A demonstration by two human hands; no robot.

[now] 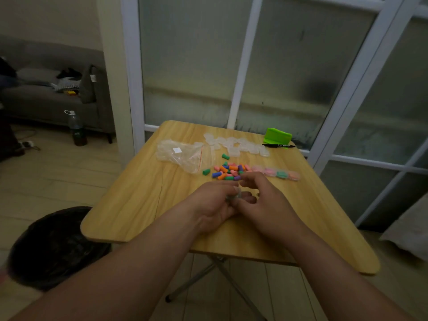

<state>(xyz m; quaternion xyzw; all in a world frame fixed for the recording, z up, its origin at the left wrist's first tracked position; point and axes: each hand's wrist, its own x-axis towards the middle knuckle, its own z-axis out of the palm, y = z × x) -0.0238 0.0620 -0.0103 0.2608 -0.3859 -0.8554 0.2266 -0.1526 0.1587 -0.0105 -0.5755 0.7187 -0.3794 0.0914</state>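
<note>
Mid-frame, I see the left hand (pixel 213 202) with fingers curled round a small clear case (pixel 234 196). The right hand (pixel 261 200) pinches the same case, and I can't tell if a plug is inside. About four filled cases (pixel 281 174) sit in a row right of centre. Still to do, by my read: the loose earplug pile (pixel 228 171) and the many empty cases (pixel 236 144) above it.

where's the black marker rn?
Head view: the black marker lies at the far right edge of the table, just in front of the green box and right of the pile of empty clear cases.
</note>
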